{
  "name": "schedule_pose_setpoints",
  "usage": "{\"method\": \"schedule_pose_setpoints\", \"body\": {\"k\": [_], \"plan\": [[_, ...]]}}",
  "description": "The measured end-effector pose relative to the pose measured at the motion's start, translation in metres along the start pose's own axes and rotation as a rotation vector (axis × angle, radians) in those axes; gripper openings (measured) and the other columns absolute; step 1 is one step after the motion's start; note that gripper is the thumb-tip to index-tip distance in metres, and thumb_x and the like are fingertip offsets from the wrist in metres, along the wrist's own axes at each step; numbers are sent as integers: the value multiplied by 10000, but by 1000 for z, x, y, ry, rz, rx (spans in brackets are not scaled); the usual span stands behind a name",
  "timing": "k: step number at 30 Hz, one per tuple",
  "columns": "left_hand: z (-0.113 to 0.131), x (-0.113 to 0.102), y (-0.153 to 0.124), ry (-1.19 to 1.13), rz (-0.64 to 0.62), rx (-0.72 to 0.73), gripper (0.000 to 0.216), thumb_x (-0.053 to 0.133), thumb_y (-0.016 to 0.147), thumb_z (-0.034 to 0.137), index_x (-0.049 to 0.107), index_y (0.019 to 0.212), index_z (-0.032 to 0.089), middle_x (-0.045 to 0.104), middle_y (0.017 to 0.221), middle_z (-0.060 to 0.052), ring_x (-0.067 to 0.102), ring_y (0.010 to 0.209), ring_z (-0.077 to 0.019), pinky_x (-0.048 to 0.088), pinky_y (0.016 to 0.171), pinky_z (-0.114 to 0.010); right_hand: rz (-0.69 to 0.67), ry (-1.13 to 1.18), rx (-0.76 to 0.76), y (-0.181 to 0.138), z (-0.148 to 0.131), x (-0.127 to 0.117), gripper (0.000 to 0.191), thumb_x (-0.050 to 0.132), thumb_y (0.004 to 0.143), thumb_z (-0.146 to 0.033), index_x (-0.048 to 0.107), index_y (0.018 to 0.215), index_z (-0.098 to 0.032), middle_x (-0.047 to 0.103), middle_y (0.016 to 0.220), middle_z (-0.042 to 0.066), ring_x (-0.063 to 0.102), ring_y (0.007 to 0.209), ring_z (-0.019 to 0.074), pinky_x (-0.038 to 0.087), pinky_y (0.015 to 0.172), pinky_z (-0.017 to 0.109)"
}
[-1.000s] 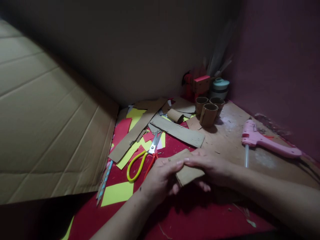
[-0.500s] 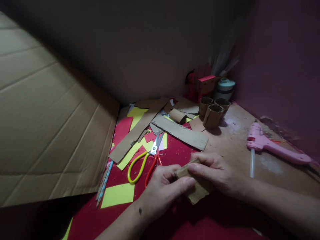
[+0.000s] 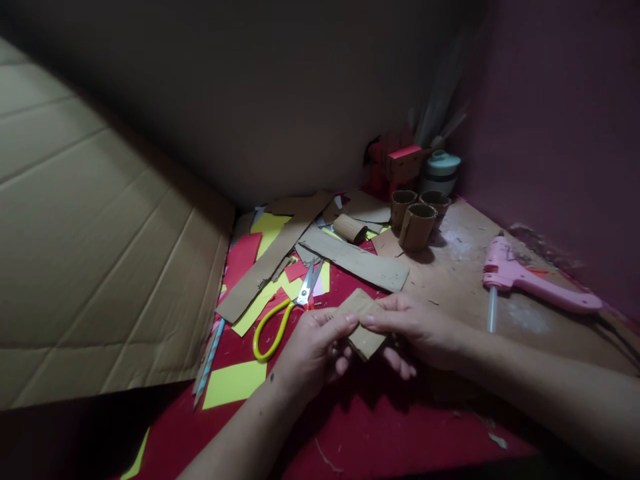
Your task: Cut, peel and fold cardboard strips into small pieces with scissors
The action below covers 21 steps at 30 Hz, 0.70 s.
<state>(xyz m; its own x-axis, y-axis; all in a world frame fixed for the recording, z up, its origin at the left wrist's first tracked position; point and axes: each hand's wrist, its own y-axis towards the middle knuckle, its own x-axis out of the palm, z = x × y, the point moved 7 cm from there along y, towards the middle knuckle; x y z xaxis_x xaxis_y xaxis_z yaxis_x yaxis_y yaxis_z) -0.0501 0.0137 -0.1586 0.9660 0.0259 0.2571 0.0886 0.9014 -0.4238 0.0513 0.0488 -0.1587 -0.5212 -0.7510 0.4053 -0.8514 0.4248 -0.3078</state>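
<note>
Left hand [image 3: 313,343]: clamped on the piece, thumb on its upper face, fingers curled beneath.
Right hand [image 3: 420,328]: clamped on the same piece from the other side, thumb on top, its tip beside the left one; some fingers show underneath.
Piece [image 3: 369,341]: small, tan, cardboard, tilted, held between the hands above the red table [image 3: 395,430], nearer its front edge than its far edge.
Scissors [image 3: 305,293]: just beyond the left hand, blades towards the far edge; yellow handle in sight, red one mostly hidden.
Yellow paper [image 3: 235,385]: flat, left of the left wrist, towards the table's front left corner.
Pencil [image 3: 212,360]: blue and white striped, along the left edge, point towards the front.
Strips: a brown one [image 3: 275,260] slanting over paper scraps, a paler one [image 3: 355,259] to its right.
Roll [image 3: 350,229]: on its side, towards the far edge.
Cups [image 3: 417,229]: three, cardboard, upright and close together near the far right corner.
Tub [image 3: 440,175]: behind them, teal lid.
Glue gun [image 3: 507,267]: pink, lying near the right edge.
</note>
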Motion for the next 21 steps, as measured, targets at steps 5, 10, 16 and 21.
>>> {"method": "schedule_pose_setpoints", "body": {"k": [5,10,16,21], "plan": [[-7,7,2,-114,-168,-122,258,647,759,333,643,728,78,512,445,16,377,268,-50,212,246,-143,-24,66,31,6,2,-3,352,565,778,-372,712,723,-56,525,337,10,418,232,76,284,240,137],[-6,8,6,-99,-160,-61,270,619,784,333,631,714,72,519,448,2,381,271,-53,217,253,-152,61,19,21,8,0,-7,377,555,785,-387,703,700,-51,545,377,21,413,248,64,299,250,137],[5,3,-2,63,22,146,275,622,828,393,625,774,123,578,559,1,449,391,-54,299,349,-146,175,-35,-229,0,-17,-3,304,583,855,-429,619,942,-139,634,617,1,507,413,68,414,352,145],[22,5,-8,241,2,176,271,626,827,396,627,761,133,502,473,38,388,378,-59,267,377,-177,251,-184,-252,-6,-16,-11,246,592,849,-399,566,911,-163,548,551,-48,464,366,70,380,319,159]]}}
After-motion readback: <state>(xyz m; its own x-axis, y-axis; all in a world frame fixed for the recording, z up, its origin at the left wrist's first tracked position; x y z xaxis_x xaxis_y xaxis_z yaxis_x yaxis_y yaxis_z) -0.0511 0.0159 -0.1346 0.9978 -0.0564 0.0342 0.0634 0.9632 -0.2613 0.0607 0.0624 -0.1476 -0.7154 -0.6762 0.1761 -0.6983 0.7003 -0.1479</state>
